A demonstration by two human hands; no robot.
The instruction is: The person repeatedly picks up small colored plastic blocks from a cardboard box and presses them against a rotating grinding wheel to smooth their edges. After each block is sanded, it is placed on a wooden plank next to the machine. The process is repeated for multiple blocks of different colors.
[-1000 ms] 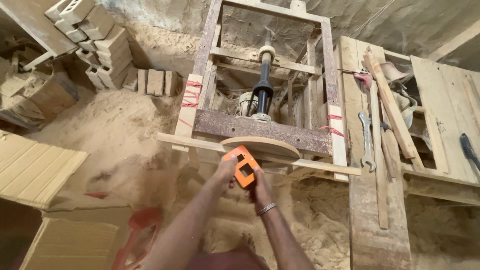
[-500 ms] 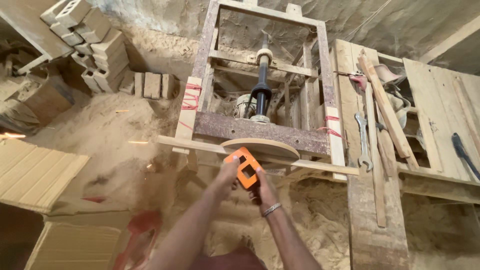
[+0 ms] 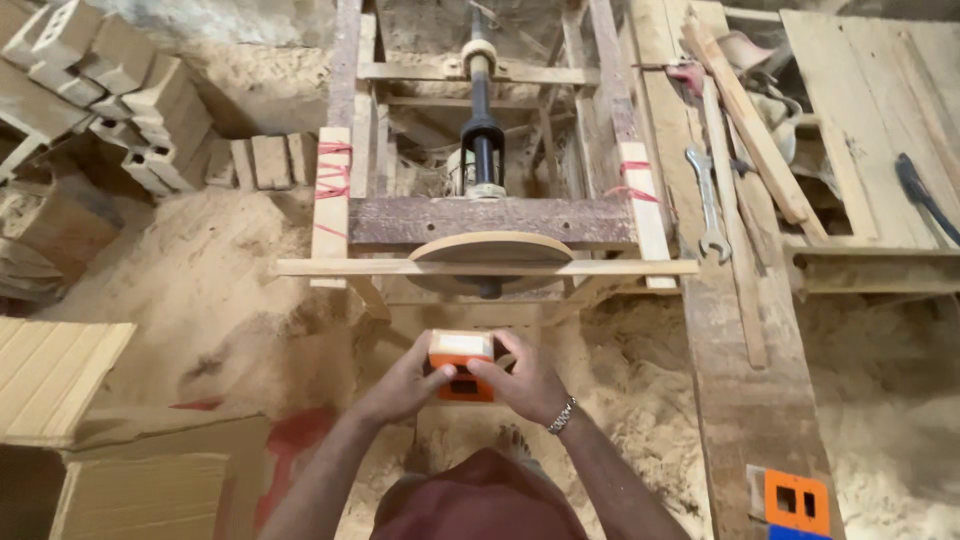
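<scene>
Block: a small orange block point(image 3: 462, 366) with a pale top face and two dark rectangular slots on the side facing the camera – it's up off the ground, low in the middle of the view, just in front of the wooden rig.
Left hand point(image 3: 405, 383): grip wrapped onto the left side of the block, thumb coming over the front edge.
Right hand point(image 3: 525, 383): grip on the right side of the same block, fingers curled round it. A metal bracelet point(image 3: 562, 415) sits on that wrist.
Both grips: narrow, each one holding the block, so it's pinched between the two hands.
Disc: a round wooden disc point(image 3: 490, 250) lies flat right beyond the block, resting across a pale wooden slat point(image 3: 330, 267) that runs left to right.
Frame: behind the disc there's a rough wooden frame point(image 3: 480, 218) with red cord point(image 3: 333, 172) lashed round its uprights, and a dark upright shaft point(image 3: 481, 140) standing in the middle of it.
Surface: a long plank surface point(image 3: 745, 400) runs down the right side – a metal spanner point(image 3: 708, 205) lies on it further up, and a second orange slotted block point(image 3: 796, 503) sits at its near end, well apart from the hands.
Floor: sawdust point(image 3: 220, 300) heaped pretty much everywhere around the rig.
Left side: a stack of pale wooden blocks point(image 3: 130, 100) at the back, and slatted pale boards point(image 3: 55, 375) closer in.
</scene>
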